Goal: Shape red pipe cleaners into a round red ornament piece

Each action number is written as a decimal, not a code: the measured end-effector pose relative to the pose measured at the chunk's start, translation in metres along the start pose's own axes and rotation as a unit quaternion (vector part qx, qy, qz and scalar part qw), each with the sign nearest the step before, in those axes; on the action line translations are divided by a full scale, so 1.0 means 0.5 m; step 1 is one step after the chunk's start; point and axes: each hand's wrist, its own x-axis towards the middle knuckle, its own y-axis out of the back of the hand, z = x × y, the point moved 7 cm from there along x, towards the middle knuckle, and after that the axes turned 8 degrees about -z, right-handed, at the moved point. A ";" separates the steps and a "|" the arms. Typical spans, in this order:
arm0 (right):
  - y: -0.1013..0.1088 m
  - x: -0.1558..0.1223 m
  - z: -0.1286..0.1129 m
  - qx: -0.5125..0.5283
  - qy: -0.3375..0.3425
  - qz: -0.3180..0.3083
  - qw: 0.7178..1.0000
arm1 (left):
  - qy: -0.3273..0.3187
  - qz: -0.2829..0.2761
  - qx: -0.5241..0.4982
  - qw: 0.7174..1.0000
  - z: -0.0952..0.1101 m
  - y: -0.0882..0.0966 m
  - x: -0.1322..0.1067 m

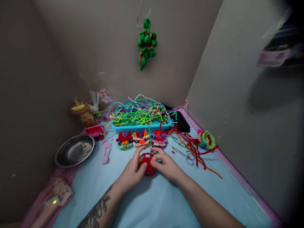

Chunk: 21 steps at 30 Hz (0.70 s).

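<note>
A round red piece with an openwork rim, seemingly bent from fuzzy pipe cleaners, sits between my two hands near the middle of the table. My left hand pinches its left side with thumb and fingers. On the opposite side, my right hand grips it with its thumb and bent fingers. Just beyond the fingertips stand three fuzzy animal heads: a red and green one, an orange and cream one and a purple and red one. The fingers partly cover the red piece.
A blue tray heaped with colourful pipe cleaners stands at the back. Scissors and loose red and orange pipe cleaners lie right. Left are a pink hair clip, a metal bowl with white bits and a glue gun.
</note>
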 end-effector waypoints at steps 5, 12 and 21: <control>0.008 -0.001 -0.002 -0.012 0.005 0.029 0.999 | 0.007 0.024 0.030 0.999 -0.001 0.008 0.001; 0.012 -0.019 -0.046 -0.112 0.103 0.108 0.982 | 0.035 0.077 -0.008 0.996 -0.017 0.026 0.005; 0.008 -0.018 -0.046 -0.114 0.094 0.108 0.983 | 0.020 0.056 -0.046 0.997 -0.009 0.019 0.002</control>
